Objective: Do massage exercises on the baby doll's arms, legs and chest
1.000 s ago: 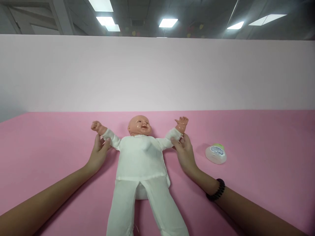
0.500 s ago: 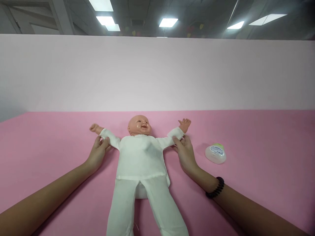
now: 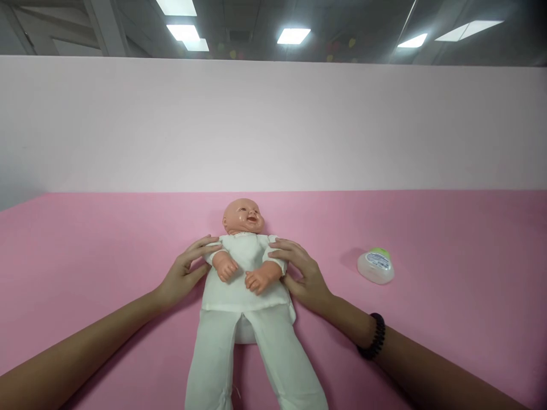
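Observation:
A baby doll (image 3: 243,299) in a white top and white trousers lies on its back, its head toward the far side. Both its arms are bent inward, the small fists resting over its belly. My left hand (image 3: 187,272) is curved round the doll's arm (image 3: 212,257) on the left, fingers over the sleeve and thumb below. On the other side my right hand (image 3: 304,276) holds the doll's other arm (image 3: 277,261) the same way, fingers on top, thumb against its side. The doll's feet lie beyond the lower edge of view.
To the right on the pink table (image 3: 448,273) lies a clear bottle (image 3: 376,266) with a green cap and a printed label. A white partition (image 3: 273,125) stands along the table's far edge. A dark bracelet (image 3: 376,336) circles my right wrist.
The doll's arms, stretched out sideways before, are now folded in over its body. Both my hands moved inward with them, from near the cuffs to the bent arms.

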Demonstrator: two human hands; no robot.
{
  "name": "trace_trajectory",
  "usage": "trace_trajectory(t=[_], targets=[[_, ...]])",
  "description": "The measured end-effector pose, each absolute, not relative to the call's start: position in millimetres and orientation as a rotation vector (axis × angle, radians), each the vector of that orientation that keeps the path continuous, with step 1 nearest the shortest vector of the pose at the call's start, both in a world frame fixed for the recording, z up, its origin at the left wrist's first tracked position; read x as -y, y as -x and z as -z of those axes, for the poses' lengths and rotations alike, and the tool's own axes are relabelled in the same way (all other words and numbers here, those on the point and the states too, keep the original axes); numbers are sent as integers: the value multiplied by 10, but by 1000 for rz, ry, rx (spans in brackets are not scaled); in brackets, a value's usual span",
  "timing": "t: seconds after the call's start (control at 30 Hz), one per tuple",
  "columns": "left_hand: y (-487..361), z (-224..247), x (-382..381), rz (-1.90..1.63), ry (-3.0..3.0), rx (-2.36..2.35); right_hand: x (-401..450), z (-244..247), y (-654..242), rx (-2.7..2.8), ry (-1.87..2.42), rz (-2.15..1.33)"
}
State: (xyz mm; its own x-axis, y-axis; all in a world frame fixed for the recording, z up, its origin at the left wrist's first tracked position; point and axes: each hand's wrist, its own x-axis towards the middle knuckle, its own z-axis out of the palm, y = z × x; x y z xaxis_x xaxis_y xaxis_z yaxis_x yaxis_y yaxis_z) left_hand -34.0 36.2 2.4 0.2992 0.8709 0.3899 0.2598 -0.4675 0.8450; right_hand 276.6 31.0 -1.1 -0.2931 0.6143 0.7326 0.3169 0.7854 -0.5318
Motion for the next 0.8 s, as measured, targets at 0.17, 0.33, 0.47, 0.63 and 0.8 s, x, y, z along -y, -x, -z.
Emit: trace_trajectory(t=[0.17,0.33,0.47,0.63,0.8], targets=[[403,-17,-477,-1396,-1373,-1076,-415,-13,-2818,1266,968,-733],[470,8,-561,-1481,-974,-1116,-538,-4,-2914,755,1166,-994],[398,-33,-448,-1532,-1263,-1125,-464,0,-2879,1040,1056,-780],[324,-32,-329,-1279,-1978,-979,-315,43,-2779,1817,699,-328],[326,-19,-349,-1250,-1909,-1030,-329,17,-2751,1619,864,-463]])
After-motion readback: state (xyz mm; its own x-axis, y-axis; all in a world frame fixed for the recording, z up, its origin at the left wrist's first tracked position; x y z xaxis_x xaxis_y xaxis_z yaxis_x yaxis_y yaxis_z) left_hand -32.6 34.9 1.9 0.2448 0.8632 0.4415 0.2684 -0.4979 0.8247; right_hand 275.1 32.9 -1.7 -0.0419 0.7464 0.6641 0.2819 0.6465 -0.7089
